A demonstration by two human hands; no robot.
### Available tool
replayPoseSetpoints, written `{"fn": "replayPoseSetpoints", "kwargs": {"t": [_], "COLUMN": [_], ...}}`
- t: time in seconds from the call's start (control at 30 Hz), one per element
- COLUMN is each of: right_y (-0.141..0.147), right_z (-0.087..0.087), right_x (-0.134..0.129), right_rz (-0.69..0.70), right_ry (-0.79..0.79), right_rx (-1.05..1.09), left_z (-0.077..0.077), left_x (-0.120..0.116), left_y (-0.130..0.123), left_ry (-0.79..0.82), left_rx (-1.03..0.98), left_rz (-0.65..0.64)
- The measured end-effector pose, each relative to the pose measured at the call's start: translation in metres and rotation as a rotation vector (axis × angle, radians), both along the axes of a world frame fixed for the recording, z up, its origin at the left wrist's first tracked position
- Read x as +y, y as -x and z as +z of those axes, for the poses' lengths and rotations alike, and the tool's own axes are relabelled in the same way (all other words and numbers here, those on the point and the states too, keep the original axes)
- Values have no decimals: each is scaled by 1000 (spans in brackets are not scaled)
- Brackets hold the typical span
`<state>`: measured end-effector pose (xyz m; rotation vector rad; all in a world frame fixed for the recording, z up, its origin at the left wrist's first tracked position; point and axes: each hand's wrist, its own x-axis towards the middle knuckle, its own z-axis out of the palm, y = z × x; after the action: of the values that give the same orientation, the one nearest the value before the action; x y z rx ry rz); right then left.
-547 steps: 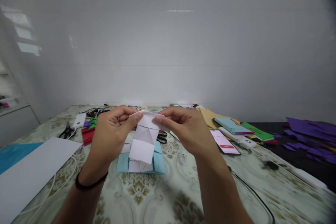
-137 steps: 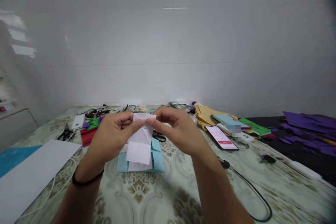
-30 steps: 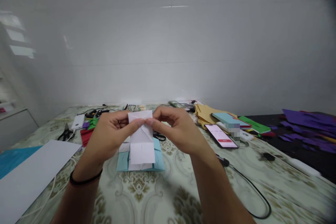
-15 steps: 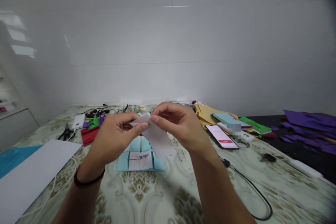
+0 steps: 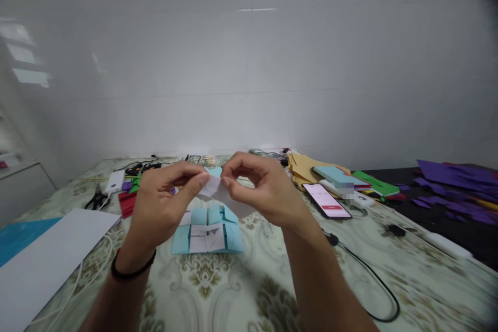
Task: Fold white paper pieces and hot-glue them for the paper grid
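Note:
Between my hands, above the table, is a piece of white paper with a folded part at its top. My left hand pinches its left edge between thumb and fingers. On the other side, my right hand pinches it near the top right, and its fingertips partly hide the paper. Below and behind lies a light blue and white folded paper piece made of square sections, flat on the patterned tablecloth. My hands cover some of its far part.
At left lie a white sheet, a blue sheet, black-handled scissors and red folded paper. To the right are a lit phone, yellow paper, purple paper scraps and a black cable.
The white paper has turned: its long lower part, which hung down before, now slants away to the right. My left fingertips have shifted slightly left along it.

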<state>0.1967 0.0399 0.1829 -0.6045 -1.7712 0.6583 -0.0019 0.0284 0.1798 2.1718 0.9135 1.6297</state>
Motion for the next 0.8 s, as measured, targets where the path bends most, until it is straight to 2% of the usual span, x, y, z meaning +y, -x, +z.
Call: {"fn": "replayPoseSetpoints", "kwargs": {"t": [0.17, 0.33, 0.63, 0.7, 0.8], "right_y": [-2, -6, -11, -12, -12], "right_z": [0, -2, -2, -2, -5], "right_x": [4, 5, -1, -1, 4], "right_rz": [28, 67, 111, 102, 84], "right_ry": [29, 24, 6, -15, -14], "right_rx": [69, 123, -103, -121, -107], "left_z": [1, 1, 5, 4, 2], "left_x": [6, 14, 16, 19, 23], "left_y": [2, 0, 3, 7, 12], "left_ry": [65, 151, 106, 132, 207], "left_rx": [-161, -359, -316, -292, -313], "left_rz": [57, 33, 73, 39, -83]}}
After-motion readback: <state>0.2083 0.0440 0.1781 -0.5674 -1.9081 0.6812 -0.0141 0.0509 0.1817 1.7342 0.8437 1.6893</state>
